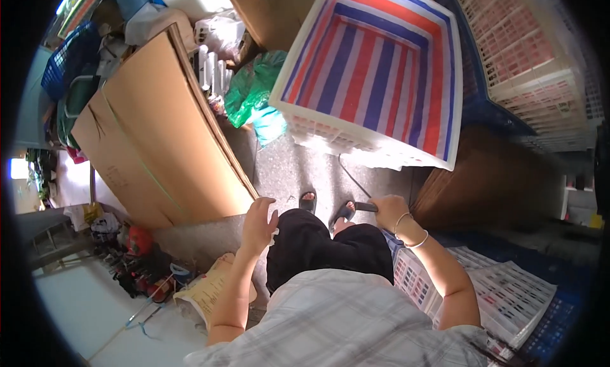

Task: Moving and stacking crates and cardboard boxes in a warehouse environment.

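Observation:
My right hand (391, 213) is closed around the black handle of a pull hook (366, 207). From the handle a thin dark rod runs up and left to the white crate stack. The top crate (298, 122) has openwork sides and a lining of red, blue and white striped cloth (365, 81). My left hand (257, 224) hangs with its fingers loosely bent and apart, beside the near corner of flat cardboard sheets (165, 132). A small white scrap shows by its palm; whether it is held is unclear.
Green plastic bags (254, 91) lie beyond the cardboard. More white crates (534, 68) stand at the far right, and brown cardboard (470, 183) leans below them. Low crates (489, 291) sit by my right arm. Shoes and a red bag (140, 240) are at the left.

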